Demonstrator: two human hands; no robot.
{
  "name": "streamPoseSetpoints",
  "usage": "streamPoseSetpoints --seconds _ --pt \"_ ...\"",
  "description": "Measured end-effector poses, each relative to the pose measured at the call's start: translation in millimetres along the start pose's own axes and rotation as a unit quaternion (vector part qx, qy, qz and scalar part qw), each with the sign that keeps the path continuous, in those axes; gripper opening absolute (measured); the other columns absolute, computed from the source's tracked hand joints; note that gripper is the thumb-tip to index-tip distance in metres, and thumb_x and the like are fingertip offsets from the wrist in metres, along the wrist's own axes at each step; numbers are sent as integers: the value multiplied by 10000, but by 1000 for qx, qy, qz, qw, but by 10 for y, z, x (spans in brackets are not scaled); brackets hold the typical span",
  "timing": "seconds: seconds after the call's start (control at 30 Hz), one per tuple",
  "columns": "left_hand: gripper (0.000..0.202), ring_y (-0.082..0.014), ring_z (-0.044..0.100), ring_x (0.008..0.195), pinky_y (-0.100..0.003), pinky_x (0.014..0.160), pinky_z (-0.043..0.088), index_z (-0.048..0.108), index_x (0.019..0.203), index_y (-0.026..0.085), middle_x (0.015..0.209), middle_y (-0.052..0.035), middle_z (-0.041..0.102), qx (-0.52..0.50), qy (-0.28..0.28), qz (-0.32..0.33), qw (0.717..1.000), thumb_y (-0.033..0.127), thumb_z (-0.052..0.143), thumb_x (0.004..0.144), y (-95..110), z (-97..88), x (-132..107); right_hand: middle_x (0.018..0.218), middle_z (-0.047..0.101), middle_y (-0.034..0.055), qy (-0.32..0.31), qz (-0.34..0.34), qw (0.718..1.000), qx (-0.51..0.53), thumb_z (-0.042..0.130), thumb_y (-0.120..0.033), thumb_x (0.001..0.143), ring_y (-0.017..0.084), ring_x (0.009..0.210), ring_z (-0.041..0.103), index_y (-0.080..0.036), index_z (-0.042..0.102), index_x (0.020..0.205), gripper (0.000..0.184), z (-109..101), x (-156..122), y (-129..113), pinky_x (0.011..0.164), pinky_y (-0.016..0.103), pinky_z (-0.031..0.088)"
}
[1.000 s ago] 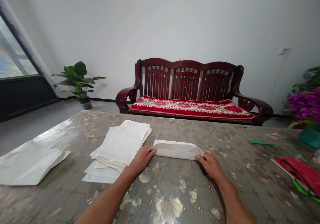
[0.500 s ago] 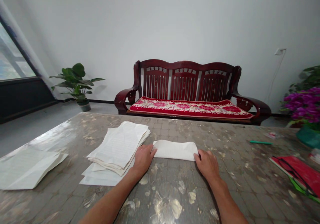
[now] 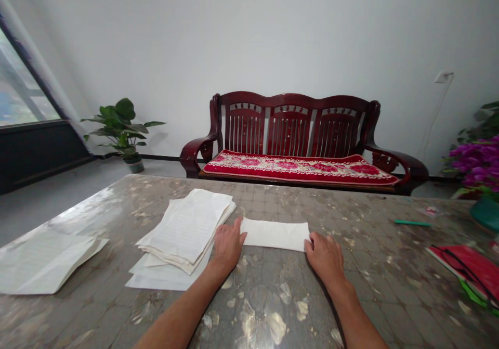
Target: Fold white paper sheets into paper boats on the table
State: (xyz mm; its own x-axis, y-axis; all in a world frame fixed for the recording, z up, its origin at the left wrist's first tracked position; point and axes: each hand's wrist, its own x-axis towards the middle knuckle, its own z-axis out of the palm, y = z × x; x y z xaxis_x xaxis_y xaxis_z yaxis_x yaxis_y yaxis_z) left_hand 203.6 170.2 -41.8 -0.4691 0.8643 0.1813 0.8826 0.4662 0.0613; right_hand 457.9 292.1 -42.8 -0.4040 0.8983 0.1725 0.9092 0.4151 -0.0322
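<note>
A folded sheet of white paper [image 3: 275,234] lies as a long narrow strip on the patterned tabletop, between my two hands. At its left end, my left hand [image 3: 229,242] has thumb and index finger closed on the edge; the other fingers are curled. My right hand [image 3: 324,255] pinches the right end near its lower corner, its fingertips partly hidden. Close beside my left hand is a stack of lined paper sheets [image 3: 191,224], loosely squared, with a few sheets sticking out beneath.
More folded paper [image 3: 42,266] lies at the table's left. To the right are a green pen [image 3: 412,223], a red item with a black strap [image 3: 468,266] and a pot of purple flowers [image 3: 477,162]. A wooden bench [image 3: 288,125] and a potted plant [image 3: 127,130] stand beyond the table.
The strip's bulging upper edge has become flat and straight. My left hand has shifted slightly, its index finger now extended at the strip's upper left corner. My right hand stays at the right end.
</note>
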Motion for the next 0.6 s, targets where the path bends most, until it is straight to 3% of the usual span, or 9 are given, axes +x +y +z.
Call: streamPoseSetpoints --seconds 0.27,0.37,0.47,0.53,0.6 --pt "354 -297 569 1047 -428 907 419 564 1279 210 1132 -114 626 13 44 24 999 246 543 927 22 10 -18 1026 717 73 -2 10 1000 6 477 -318 956 275 985 586 -208 652 1034 220 14 -18 -17 797 357 346" --pt "354 -272 524 1106 -399 940 416 580 1258 236 1256 -99 570 -4 45 98 994 144 500 926 8 15 -1 1123 684 94 12 21 1000 10 502 -305 950 265 1013 577 -207 591 1244 323 36 -18 -21 819 352 349" --pt "255 -221 524 1085 -327 941 425 634 1109 231 1180 -63 603 -39 1 192 981 132 462 950 -19 24 31 1159 643 106 42 8 999 0 524 -273 943 251 1023 556 -229 515 1377 436 30 -31 -25 815 335 348" --pt "201 -211 537 1049 -310 916 442 640 1022 225 1097 -51 624 -44 -24 215 975 158 461 963 -16 23 49 1122 634 87 49 -20 999 -9 525 -241 942 239 999 542 -284 567 1332 395 12 -42 -25 799 323 342" --pt "179 -221 550 1035 -324 893 461 631 1014 212 1086 -61 626 -25 -34 198 979 160 468 961 29 9 62 1086 637 63 42 -59 997 -13 515 -213 945 227 981 531 -329 653 1212 322 -3 -49 -22 794 318 335"
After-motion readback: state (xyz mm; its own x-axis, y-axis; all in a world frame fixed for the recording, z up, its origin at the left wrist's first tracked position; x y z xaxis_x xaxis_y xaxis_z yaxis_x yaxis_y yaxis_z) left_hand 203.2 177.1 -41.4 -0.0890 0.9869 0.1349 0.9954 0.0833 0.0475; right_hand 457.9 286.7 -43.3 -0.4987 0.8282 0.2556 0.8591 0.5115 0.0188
